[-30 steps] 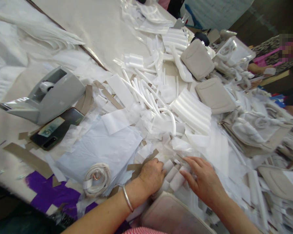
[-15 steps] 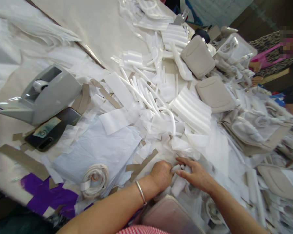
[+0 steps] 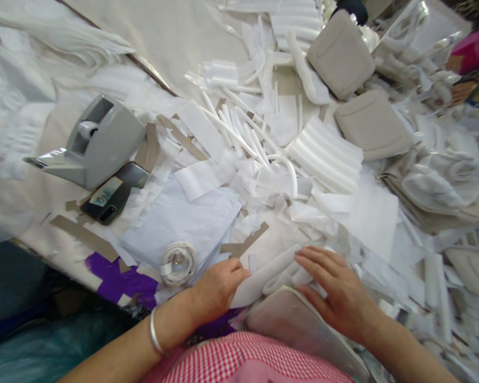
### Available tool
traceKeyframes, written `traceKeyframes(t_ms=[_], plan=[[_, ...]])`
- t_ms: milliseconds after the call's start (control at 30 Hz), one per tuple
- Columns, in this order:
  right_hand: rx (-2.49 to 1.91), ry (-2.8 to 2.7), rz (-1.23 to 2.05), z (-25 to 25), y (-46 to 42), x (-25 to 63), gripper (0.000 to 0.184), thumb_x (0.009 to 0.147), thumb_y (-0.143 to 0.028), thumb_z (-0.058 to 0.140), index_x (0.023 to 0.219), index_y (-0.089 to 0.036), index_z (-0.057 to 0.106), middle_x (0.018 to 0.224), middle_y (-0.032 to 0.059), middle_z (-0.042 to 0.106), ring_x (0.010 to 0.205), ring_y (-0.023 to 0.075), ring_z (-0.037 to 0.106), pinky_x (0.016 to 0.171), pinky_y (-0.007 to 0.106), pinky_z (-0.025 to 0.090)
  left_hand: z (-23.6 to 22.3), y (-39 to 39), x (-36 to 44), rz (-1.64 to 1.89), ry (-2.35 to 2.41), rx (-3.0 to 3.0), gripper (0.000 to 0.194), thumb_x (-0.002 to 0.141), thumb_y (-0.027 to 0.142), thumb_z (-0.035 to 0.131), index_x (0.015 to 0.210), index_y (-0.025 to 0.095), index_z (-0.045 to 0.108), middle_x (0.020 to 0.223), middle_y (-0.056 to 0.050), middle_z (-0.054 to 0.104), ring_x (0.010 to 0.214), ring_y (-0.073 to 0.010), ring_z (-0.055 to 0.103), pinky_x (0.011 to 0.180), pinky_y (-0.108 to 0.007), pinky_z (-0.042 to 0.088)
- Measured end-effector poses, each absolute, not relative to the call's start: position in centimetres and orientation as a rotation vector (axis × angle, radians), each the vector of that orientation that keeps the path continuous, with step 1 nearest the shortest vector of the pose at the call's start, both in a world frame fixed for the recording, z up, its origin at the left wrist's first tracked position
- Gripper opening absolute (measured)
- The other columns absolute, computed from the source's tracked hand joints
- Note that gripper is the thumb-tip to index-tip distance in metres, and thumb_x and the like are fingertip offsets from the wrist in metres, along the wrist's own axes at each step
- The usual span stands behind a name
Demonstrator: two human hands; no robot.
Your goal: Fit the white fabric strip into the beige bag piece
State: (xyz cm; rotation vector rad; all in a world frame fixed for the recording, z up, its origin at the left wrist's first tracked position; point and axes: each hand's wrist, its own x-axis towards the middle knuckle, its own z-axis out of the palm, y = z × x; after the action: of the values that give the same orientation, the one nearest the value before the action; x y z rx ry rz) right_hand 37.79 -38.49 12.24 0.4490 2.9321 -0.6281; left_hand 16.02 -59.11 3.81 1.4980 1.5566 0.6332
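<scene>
A white foam strip (image 3: 267,272) stretches between my hands, partly folded over near its right end. Its left end is pinched in my left hand (image 3: 219,287), whose fingers are closed. Over its right end lies my right hand (image 3: 335,292), fingers stretched out and thumb apart. Just below the strip, against my checked apron, is a beige bag (image 3: 295,324) with rounded corners; my right hand hides part of its upper side. A coiled white strap (image 3: 179,264) rests on a stack of pale thin sheets (image 3: 175,213) beyond my left hand.
At left stand a grey tape dispenser (image 3: 107,138) and a dark phone (image 3: 114,194). White foam tubes (image 3: 239,127) and a ribbed foam sheet (image 3: 327,154) litter the middle. Beige bags (image 3: 373,125) pile up at right. Purple tape (image 3: 120,279) marks the near edge.
My left hand has moved left and drawn the white foam strip out lengthwise. My right hand has opened from a bent grasp to outstretched fingers. The view has tilted and shifted.
</scene>
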Motion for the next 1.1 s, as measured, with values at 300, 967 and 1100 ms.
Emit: traceKeyframes(t_ms=[300, 967, 1100], plan=[[0.362, 2.837, -0.702, 8.9, -47.0, 39.3, 0.051, 0.083, -0.016, 0.069, 0.133, -0.017, 0.058, 0.129, 0.015, 0.064, 0.129, 0.0347, 0.052, 0.105, 0.058, 0.046, 3.7, -61.7, 17.9, 0.317, 1.49, 1.849, 0.024, 0.1, 0.023, 0.046, 0.12, 0.028, 0.059, 0.103, -0.008, 0.06, 0.089, -0.0242, 0.06, 0.075, -0.036, 0.054], [0.689, 3.049, -1.403, 6.6, -47.3, 38.9, 0.016, 0.093, -0.017, 0.055, 0.079, -0.019, 0.062, 0.076, 0.0022, 0.06, 0.08, 0.0193, 0.054, 0.082, 0.043, 0.044, 3.1, -59.3, 16.9, 0.334, 1.279, 2.314, 0.018, 0.096, 0.024, 0.056, 0.114, 0.025, 0.061, 0.087, -0.004, 0.062, 0.077, -0.0229, 0.059, 0.064, -0.035, 0.047], [0.705, 3.052, -1.432, 6.3, -47.2, 39.0, 0.019, 0.093, -0.016, 0.056, 0.075, -0.02, 0.06, 0.073, 0.002, 0.06, 0.077, 0.0187, 0.054, 0.08, 0.041, 0.043, 3.1, -58.6, 16.4, 0.378, 1.186, 2.347, 0.026, 0.093, 0.02, 0.06, 0.119, 0.024, 0.061, 0.089, -0.004, 0.063, 0.078, -0.0222, 0.058, 0.068, -0.036, 0.047]])
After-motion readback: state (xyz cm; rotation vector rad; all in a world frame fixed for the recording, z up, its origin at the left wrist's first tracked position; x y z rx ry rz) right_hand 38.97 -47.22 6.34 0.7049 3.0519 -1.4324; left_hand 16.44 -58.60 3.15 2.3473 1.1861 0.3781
